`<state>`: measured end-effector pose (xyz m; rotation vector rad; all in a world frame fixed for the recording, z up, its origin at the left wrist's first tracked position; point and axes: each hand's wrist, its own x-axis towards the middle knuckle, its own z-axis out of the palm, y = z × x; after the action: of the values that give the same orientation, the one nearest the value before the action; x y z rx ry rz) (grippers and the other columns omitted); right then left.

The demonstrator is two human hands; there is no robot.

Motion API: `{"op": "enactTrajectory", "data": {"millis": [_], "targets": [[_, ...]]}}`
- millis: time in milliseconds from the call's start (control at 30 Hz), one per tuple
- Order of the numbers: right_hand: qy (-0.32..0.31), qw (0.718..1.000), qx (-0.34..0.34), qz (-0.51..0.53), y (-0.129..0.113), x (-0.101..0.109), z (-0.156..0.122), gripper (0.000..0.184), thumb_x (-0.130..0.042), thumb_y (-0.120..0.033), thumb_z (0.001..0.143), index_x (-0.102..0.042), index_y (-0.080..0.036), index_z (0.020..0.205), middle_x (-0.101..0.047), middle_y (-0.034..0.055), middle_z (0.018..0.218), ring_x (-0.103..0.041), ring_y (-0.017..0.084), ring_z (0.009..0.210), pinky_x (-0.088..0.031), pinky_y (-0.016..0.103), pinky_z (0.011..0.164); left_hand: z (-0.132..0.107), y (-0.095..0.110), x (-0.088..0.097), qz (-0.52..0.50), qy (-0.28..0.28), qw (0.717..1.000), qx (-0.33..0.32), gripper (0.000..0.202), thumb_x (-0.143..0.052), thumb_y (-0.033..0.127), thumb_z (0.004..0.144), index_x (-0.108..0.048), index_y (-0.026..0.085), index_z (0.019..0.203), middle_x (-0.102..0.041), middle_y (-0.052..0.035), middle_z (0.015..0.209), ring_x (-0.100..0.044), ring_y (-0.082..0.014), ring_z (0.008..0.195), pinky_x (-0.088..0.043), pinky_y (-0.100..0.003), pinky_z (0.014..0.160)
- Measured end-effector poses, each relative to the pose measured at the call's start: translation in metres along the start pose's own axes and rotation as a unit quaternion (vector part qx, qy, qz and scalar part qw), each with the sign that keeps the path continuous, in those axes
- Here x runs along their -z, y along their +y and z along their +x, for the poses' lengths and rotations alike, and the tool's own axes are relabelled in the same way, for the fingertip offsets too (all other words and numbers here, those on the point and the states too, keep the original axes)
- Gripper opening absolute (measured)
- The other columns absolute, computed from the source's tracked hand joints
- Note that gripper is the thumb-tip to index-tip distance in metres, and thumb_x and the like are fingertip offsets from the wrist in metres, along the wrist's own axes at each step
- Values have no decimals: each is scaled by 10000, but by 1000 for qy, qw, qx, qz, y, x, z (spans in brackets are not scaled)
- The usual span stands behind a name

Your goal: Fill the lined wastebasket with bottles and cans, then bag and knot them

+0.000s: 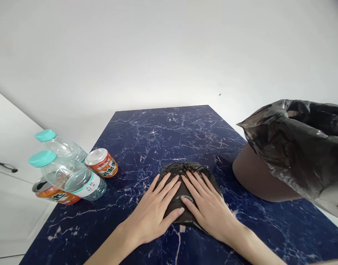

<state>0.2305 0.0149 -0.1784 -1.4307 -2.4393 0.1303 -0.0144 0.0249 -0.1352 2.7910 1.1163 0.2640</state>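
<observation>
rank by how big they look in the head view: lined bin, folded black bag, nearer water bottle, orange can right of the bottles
1. lined bin
2. nearer water bottle and folded black bag: about alike, bag partly covered, so not ranked
3. orange can

Just the one view here, worn on the person's head, facing forward and down over the dark marbled surface. It's close in: left hand and right hand sit low and centre, forearms cut by the bottom edge. The white wall fills the top half, the bottles hug the left border and the bin the right.
</observation>
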Motion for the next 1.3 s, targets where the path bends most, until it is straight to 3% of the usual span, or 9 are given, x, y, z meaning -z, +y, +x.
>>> {"op": "enactTrajectory", "data": {"millis": [233,500,600,700,800,900,1100,1300], "targets": [[-21,998,49,26,33,4,35,655,-348,-537,1149,-261,-255,1734,-248,46,1786,-220,262,1670,-230,550,1373,14,-16,-9,9,24,999,25,666,-378,500,1161,-167,275,1751,-280,-49,1793,-200,-303,1678,-226,-571,1371],[-31,997,67,32,61,7,69,646,-323,-539,1149,-342,-220,1710,-290,63,1773,-236,265,1664,-219,551,1373,49,-27,-19,5,19,996,91,665,-303,560,1149,-353,186,1696,-311,-83,1781,-203,-329,1678,-195,-608,1369],[27,999,45,7,47,13,74,577,-359,-427,1142,-496,-149,1629,-393,101,1734,-309,283,1644,-259,538,1366,62,-28,-26,8,33,993,110,650,-310,522,1149,-350,174,1697,-301,-101,1782,-201,-351,1676,-180,-645,1361],[91,996,22,5,16,15,74,534,-325,-302,1121,-580,-144,1563,-504,88,1672,-412,247,1598,-302,482,1357,72,-29,-31,7,46,991,129,636,-384,442,1128,-339,166,1699,-295,-121,1785,-203,-392,1670,-175,-680,1349],[78,997,-15,1,-15,7,70,596,-300,-397,1138,-475,-129,1642,-410,102,1727,-369,294,1619,-300,535,1348,75,-30,-31,1,53,990,129,653,-453,387,1096,-350,145,1693,-295,-134,1786,-185,-406,1670,-172,-663,1356],[42,997,-68,4,-23,-9,67,723,-278,-565,1138,-340,-124,1707,-285,142,1772,-263,352,1655,-281,602,1334,71,-33,-30,-10,64,990,129,636,-411,407,1120,-375,97,1674,-313,-162,1775,-179,-380,1675,-198,-605,1371],[32,997,-73,-20,15,-27,81,738,-165,-581,1144,-372,-138,1697,-262,131,1785,-218,294,1673,-213,549,1359,63,-41,-35,-42,94,987,122,597,-402,397,1134,-382,120,1662,-349,-158,1761,-206,-338,1673,-279,-578,1360],[39,996,-82,4,67,-27,110,713,-263,-614,1129,-434,-184,1671,-324,107,1773,-255,266,1665,-193,520,1368,58,-44,-38,-71,132,981,126,582,-422,427,1129,-362,211,1666,-376,-136,1754,-239,-349,1663,-350,-614,1328]]}}
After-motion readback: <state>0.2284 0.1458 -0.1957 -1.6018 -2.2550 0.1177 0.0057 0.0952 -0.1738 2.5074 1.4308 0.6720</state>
